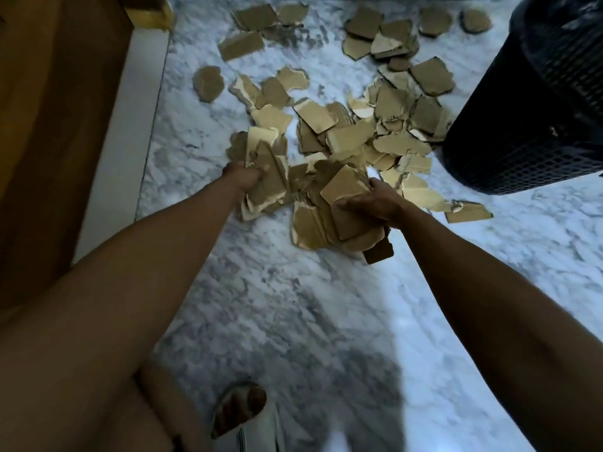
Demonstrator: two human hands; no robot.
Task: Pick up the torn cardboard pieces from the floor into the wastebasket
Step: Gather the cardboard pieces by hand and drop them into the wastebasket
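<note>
Nearest to us, at the bottom edge, we see a foot in a white sandal (243, 415) on the grey-veined marble floor (293, 305). Both bare forearms reach forward from there. Our left hand (244, 176) is closed around a bunch of torn cardboard pieces (266, 184), fingers curled tight at their near edge. Our right hand (375, 200) clamps a thicker stack of pieces (329, 223), thumb on top and fingers wrapped under; one dark scrap (378, 252) sticks out below that hand. Whether the two bundles are lifted clear of the floor or touching it, we cannot tell.

Just beyond the hands, the main heap of loose cardboard (359, 132) lies scattered on the marble, pieces overlapping, some pale side up and some brown. One flat strip (470, 213) lies to the right of the right hand. Farther off, smaller clusters (378, 37) and single scraps are spread toward the top.

At the right stands the black mesh wastebasket (528, 125), its base touching the edge of the heap. Along the left runs a wooden panel (49, 125) with a white baseboard (120, 141).
</note>
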